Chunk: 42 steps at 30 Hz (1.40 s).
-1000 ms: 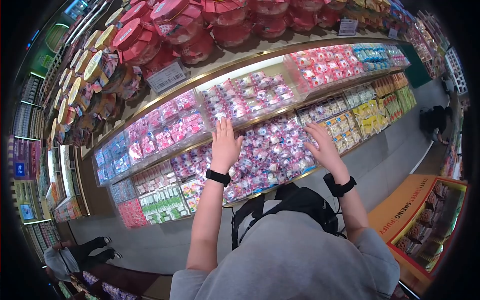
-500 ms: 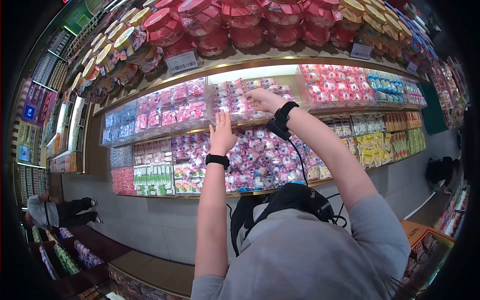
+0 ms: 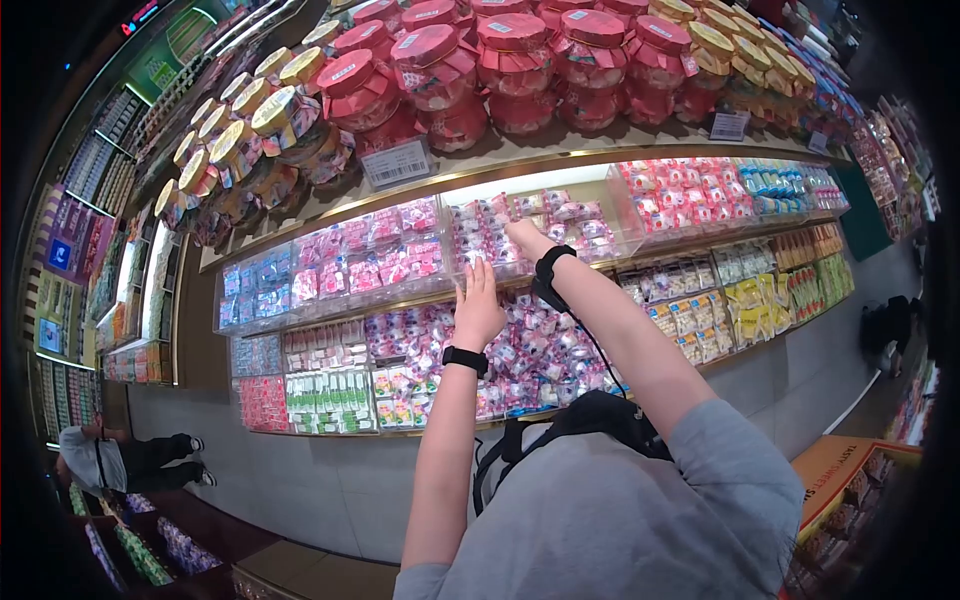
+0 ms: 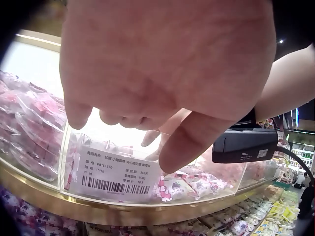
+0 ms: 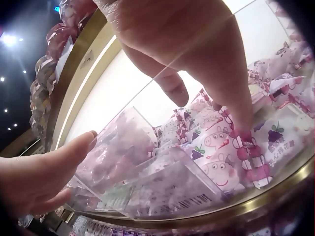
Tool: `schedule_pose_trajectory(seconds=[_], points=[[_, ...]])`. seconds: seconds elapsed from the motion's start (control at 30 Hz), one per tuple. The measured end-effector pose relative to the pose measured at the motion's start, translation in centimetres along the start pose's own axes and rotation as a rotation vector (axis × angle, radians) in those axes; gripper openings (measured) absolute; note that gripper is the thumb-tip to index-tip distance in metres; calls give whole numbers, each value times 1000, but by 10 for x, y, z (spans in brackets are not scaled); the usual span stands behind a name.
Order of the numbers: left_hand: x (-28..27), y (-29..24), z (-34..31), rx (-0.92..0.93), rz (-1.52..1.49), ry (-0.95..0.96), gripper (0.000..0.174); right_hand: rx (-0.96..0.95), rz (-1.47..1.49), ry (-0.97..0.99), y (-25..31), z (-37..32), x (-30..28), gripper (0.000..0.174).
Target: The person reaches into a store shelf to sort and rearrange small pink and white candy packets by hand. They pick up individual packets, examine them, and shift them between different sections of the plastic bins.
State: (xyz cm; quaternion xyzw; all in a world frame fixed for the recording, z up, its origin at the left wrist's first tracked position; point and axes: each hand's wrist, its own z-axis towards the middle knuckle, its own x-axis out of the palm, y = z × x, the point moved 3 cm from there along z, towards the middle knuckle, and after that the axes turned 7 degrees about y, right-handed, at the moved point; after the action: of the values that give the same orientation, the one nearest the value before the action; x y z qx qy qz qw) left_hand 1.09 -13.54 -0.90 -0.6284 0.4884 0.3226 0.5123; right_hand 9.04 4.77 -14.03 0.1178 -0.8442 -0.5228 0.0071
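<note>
My right hand [image 3: 528,240] reaches into a clear-walled bin [image 3: 628,215] of small wrapped sweets [image 3: 572,212]. In the right wrist view, a finger of this hand points down onto a pink-and-white sweet packet [image 5: 219,169] printed with a cartoon pig. Another fingertip sits apart, above the packets behind. My left hand [image 3: 480,305] is at the bin's front edge, its fingers extended with nothing gripped. In the left wrist view, its thumb hangs beside a white price label [image 4: 118,172] with a barcode on the bin's front.
Below lies a lower tier of loose purple-and-white wrapped sweets [image 3: 545,350]. Bins of pink packets [image 3: 365,250] and red-and-white packets [image 3: 690,195] flank the bin. Red-topped jars [image 3: 515,70] crowd the shelf above. A gold-coloured edge strip [image 4: 197,211] runs along the shelf front.
My right hand moved from over the lower sweets at the right, up and left into the upper bin. The left hand stayed by that bin's front edge. The view shifted slightly.
</note>
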Motion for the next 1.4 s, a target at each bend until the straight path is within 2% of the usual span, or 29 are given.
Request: schedule_pose_trajectory(seconds=[0.07,0.13,0.27,0.33,0.6,0.67,0.8,0.87,0.9,1.03,1.13,1.2,1.27,1.4], points=[[0,1,0,23,-46,-1,71,-3,-12,-27,5,-10,-4,16],[2,2,1,45,-50,-10,71,33,17,126,21,-32,-9,15],[5,4,1,85,-72,-50,70,15,-108,161,15,-27,-10,17],[4,2,1,96,-99,-60,71,45,-260,171,20,-33,-11,38],[7,3,1,139,-162,-60,72,-11,-337,201,17,-36,-11,44],[6,3,2,87,-62,-65,69,-27,-260,160,17,-34,-12,41],[7,4,-2,97,-74,-86,68,-12,-259,71,13,-34,-17,36],[7,5,-1,114,-71,-121,67,-83,-271,11,17,-33,-20,33],[6,5,-2,114,-74,-127,66,-76,-151,1,20,-38,-19,33],[7,6,-1,136,-86,-114,67,-106,-212,-115,35,-54,-26,31],[8,6,-1,117,-74,-135,65,-88,-155,-36,37,-51,-26,30],[7,6,-2,118,-75,-128,65,-125,-125,-105,40,-53,-24,29],[6,6,-2,115,-77,-121,64,-178,-304,-248,49,-58,-25,27],[5,7,-4,145,-113,-122,66,-134,-238,-179,27,-22,-27,26]])
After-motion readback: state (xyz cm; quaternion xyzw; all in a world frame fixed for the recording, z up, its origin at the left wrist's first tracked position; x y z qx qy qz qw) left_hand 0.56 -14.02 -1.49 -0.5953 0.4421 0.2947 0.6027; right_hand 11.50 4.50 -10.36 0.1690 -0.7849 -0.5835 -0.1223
